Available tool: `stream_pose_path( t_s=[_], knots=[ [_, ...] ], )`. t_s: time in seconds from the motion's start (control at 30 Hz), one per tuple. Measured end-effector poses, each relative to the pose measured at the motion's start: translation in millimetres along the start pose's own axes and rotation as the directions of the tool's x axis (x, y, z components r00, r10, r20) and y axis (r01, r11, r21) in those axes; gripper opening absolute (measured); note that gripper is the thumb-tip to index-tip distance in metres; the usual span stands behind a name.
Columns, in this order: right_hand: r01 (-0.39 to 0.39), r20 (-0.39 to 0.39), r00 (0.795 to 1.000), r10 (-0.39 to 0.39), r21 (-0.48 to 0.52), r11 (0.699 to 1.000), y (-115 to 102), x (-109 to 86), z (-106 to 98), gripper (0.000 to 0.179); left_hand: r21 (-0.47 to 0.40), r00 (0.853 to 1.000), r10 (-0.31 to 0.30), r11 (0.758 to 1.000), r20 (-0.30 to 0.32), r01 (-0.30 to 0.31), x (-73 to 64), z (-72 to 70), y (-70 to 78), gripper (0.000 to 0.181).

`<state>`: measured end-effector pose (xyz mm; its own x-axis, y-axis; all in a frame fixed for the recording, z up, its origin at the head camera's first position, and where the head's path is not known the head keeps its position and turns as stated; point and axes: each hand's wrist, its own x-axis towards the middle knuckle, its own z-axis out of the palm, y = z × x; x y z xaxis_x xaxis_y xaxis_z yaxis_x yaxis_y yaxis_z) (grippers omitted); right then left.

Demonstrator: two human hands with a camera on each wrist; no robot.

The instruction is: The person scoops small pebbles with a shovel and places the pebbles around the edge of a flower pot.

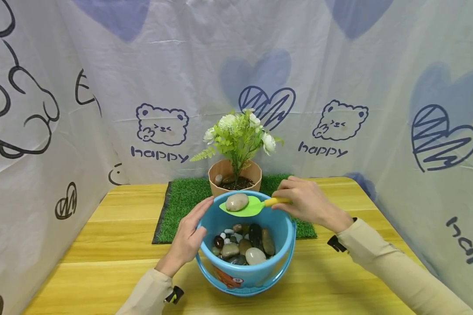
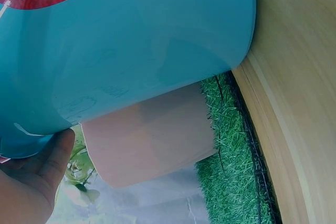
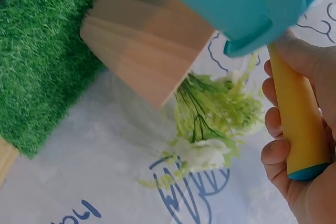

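Observation:
My right hand point(image 1: 305, 199) grips the yellow handle point(image 3: 296, 114) of a toy shovel with a green blade point(image 1: 247, 210). One large beige pebble point(image 1: 237, 202) lies on that blade, above the far part of a blue bucket's opening. Several wet pebbles and stones point(image 1: 242, 245), dark, brown and white, cover the bottom of the bucket point(image 1: 246, 276). On the bucket's left side, my left hand point(image 1: 187, 236) rests against the rim with its fingers extended. The left wrist view shows the left fingers point(image 2: 55, 158) touching the rim from outside.
Behind the bucket, a terracotta-coloured pot point(image 1: 218, 175) holds white flowers with green leaves point(image 1: 236, 135), soil and a few stones. It stands on an artificial grass mat point(image 1: 185, 197) on a wooden table point(image 1: 118, 223). Printed cloth point(image 1: 205, 65) surrounds the table. The bucket's handle hangs at its front.

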<state>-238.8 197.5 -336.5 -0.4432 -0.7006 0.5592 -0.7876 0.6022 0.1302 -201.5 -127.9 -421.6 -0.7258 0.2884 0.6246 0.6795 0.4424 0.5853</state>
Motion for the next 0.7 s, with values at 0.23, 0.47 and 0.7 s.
stream_pose_path(
  t_s=[0.23,0.47,0.7],
  knots=[
    [-0.025,-0.016,1.000,0.025,-0.023,0.999,8,5.6,-11,0.025,-0.002,1.000,-0.002,1.000,-0.001,0.002,-0.2,-0.3,0.6,0.067],
    [-0.149,0.021,0.988,0.150,-0.051,0.988,19,13.2,-12,0.027,-0.002,1.000,0.003,1.000,0.001,-0.003,0.2,-0.3,0.7,0.065],
    [-0.258,0.111,0.958,0.263,-0.053,0.965,34,17.1,1,0.031,0.004,1.000,-0.001,1.000,0.002,0.001,-0.1,0.0,0.9,0.066]
  ],
)
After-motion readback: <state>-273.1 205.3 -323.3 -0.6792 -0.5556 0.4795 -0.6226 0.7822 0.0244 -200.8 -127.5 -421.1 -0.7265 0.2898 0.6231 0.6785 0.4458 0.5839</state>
